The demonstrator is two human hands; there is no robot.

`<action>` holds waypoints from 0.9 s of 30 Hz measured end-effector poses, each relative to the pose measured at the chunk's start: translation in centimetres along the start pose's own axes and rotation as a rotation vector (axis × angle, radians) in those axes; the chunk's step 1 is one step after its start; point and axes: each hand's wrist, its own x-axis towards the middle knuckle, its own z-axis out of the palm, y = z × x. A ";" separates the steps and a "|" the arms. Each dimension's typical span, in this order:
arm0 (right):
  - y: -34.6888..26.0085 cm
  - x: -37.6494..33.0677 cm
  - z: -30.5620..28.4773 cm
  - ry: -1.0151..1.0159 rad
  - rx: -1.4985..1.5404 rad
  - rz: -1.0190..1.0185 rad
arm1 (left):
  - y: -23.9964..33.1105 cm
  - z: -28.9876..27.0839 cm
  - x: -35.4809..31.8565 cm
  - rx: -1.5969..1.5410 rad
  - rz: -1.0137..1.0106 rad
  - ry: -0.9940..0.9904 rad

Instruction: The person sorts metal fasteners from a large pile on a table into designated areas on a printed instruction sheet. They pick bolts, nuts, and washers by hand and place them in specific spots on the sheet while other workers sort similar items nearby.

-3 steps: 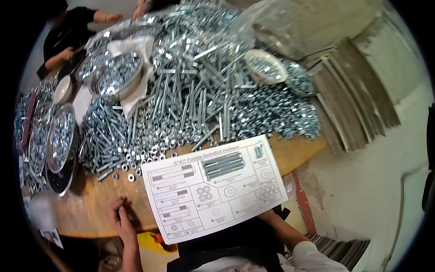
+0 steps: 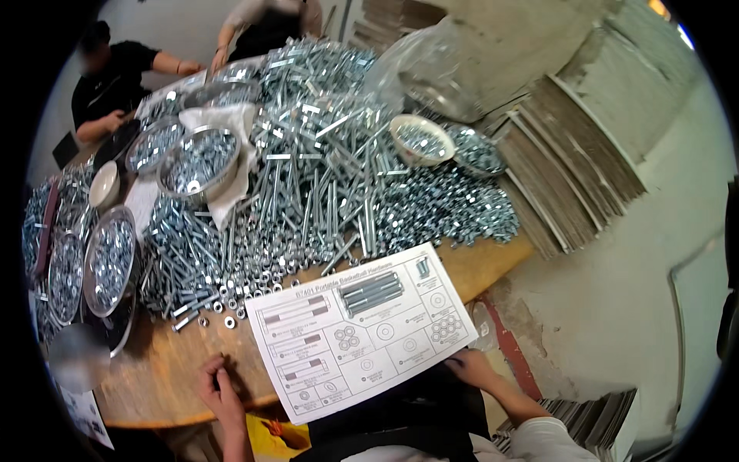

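A white printed sheet [image 2: 356,377] with outlined hardware drawings lies tilted over the table's front edge. Several long bolts [image 2: 371,294] show in its upper box, and short bolts [image 2: 423,267] in the upper right box. To the left of the sheet, my left hand [image 2: 219,387] rests at the wooden edge with fingers loosely curled in, nothing visible in them. My right hand [image 2: 471,368] is at the sheet's lower right edge; its fingertips are partly hidden, so I cannot tell whether they grip the paper. Loose nuts [image 2: 230,323] lie just beyond the sheet.
A large heap of bolts [image 2: 315,185] and nuts [image 2: 454,204] covers the wooden table [image 2: 165,369]. Metal bowls [image 2: 198,163] of hardware stand left, a white bowl [image 2: 422,140] at right. Stacked cardboard [image 2: 573,165] stands beyond the right edge. Two people [image 2: 123,81] work across the table.
The view has shifted, so the sheet and hands sit lower in the picture. More of my right hand shows beside the sheet, and more of a second person at the far side.
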 end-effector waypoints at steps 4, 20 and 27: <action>0.8 -4.8 -7.1 0.356 0.012 0.311 | 1.9 -0.4 -0.7 0.016 0.069 -0.066; 0.8 19.1 -12.2 0.623 0.083 0.095 | 1.1 -1.4 2.0 -0.159 -0.194 0.056; 0.9 18.3 -10.8 0.472 -0.087 -0.058 | 15.2 18.9 2.1 0.122 0.078 -0.560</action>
